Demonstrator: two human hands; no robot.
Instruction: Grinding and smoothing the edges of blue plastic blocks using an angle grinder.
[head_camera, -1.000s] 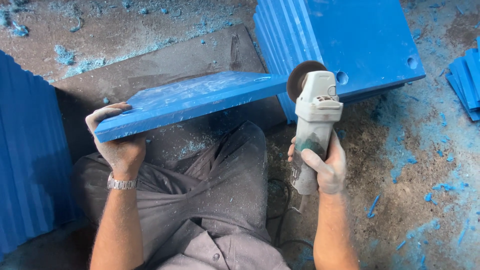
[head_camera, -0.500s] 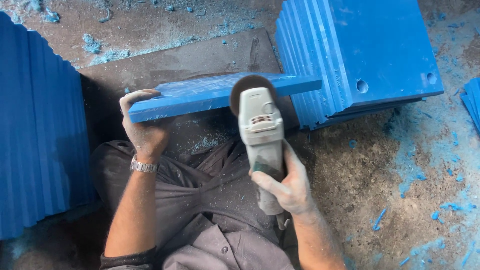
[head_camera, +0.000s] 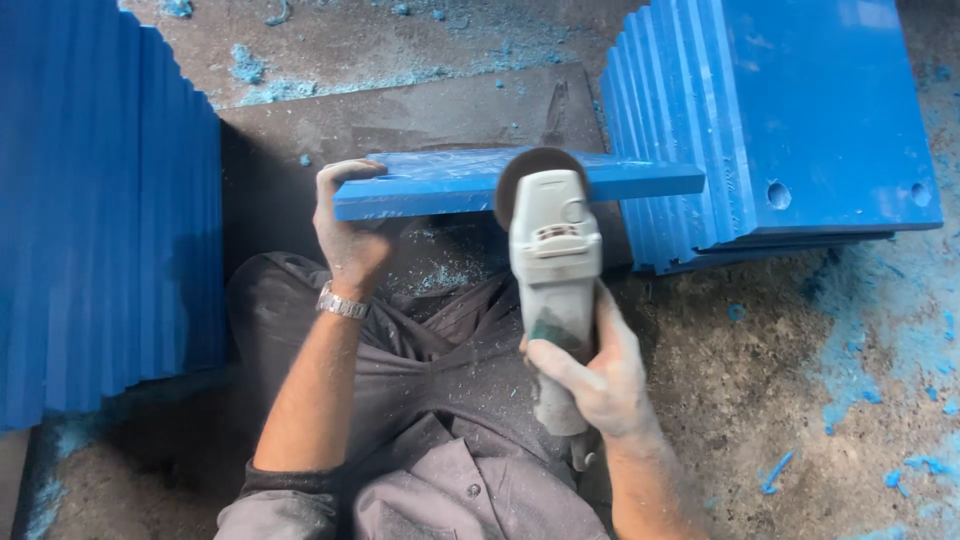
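A blue plastic board (head_camera: 440, 185) lies flat in front of me, above my lap. My left hand (head_camera: 347, 230) grips its left end, fingers curled over the top edge. My right hand (head_camera: 590, 375) holds a grey angle grinder (head_camera: 553, 270) by its body. The grinder's dark disc (head_camera: 530, 170) sits against the board's near edge, a little right of the middle. A metal watch is on my left wrist.
A stack of blue boards (head_camera: 800, 120) with round holes lies at the right, fanned out. Another stack of blue boards (head_camera: 100, 200) stands at the left. A dark slab (head_camera: 400, 110) lies under the work. Blue shavings litter the concrete floor (head_camera: 860, 330).
The grinder has moved left along the board's near edge, from its right end toward the middle. My left hand keeps its hold on the left end.
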